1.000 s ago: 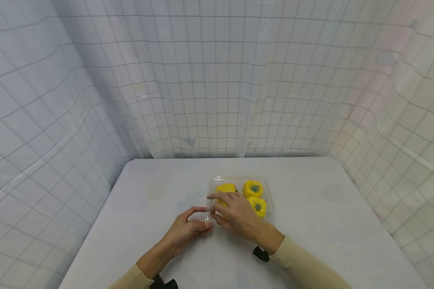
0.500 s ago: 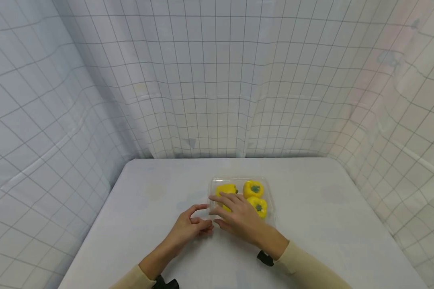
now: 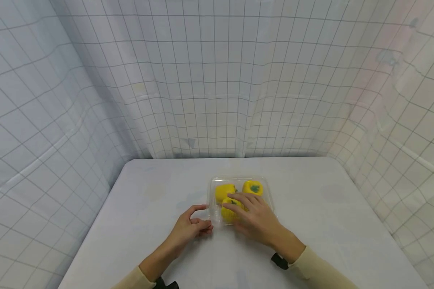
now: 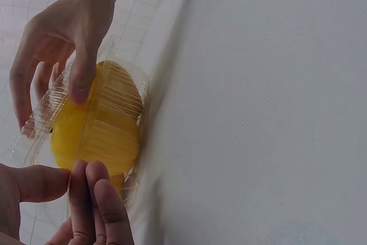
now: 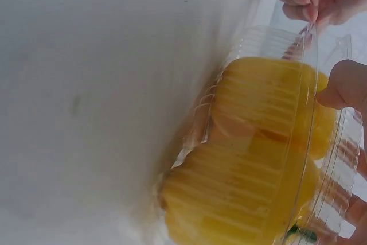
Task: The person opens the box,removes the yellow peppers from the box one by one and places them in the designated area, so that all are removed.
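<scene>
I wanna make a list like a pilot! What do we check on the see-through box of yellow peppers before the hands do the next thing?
1. Left hand pinching the container by its rim: ok.
2. Container resting on the table: ok.
3. Yellow peppers inside: ok for all that show.
4. Right hand clear of the container: not ok; it reaches over it, hiding part of the contents from the head camera.
5. Container fully snapped closed: cannot tell; the plastic is too see-through to judge.
</scene>
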`<control>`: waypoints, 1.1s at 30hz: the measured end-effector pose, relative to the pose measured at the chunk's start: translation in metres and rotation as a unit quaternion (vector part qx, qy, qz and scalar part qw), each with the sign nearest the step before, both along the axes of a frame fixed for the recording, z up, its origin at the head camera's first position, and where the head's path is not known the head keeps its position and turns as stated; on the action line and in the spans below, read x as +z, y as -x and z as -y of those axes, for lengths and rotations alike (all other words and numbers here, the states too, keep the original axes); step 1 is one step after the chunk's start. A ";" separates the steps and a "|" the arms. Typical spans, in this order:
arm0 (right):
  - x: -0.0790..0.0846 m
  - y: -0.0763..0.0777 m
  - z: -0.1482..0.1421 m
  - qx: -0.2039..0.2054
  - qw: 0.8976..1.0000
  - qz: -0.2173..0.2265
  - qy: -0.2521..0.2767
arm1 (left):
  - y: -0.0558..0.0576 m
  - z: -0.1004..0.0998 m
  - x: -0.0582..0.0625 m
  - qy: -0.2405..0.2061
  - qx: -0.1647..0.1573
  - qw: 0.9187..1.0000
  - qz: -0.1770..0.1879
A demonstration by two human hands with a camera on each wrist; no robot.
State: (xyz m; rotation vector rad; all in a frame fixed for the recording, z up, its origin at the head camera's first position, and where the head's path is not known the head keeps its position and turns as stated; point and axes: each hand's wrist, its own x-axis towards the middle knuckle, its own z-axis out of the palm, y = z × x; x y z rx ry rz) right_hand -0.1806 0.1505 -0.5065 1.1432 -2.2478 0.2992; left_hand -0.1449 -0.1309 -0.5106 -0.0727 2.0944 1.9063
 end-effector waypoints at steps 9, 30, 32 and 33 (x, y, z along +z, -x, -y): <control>-0.008 0.000 -0.022 -0.008 1.000 0.013 0.019 | 0.002 0.000 -0.001 -0.007 0.003 1.000 0.004; -0.012 0.001 -0.067 -0.030 0.998 0.041 0.049 | 0.002 0.003 -0.002 0.018 -0.023 0.999 -0.034; -0.012 0.002 -0.071 -0.034 0.997 0.048 0.049 | 0.003 0.004 -0.002 0.019 -0.026 0.999 -0.034; -0.012 0.003 -0.072 -0.035 0.997 0.051 0.049 | 0.003 0.004 -0.003 0.019 -0.026 0.999 -0.034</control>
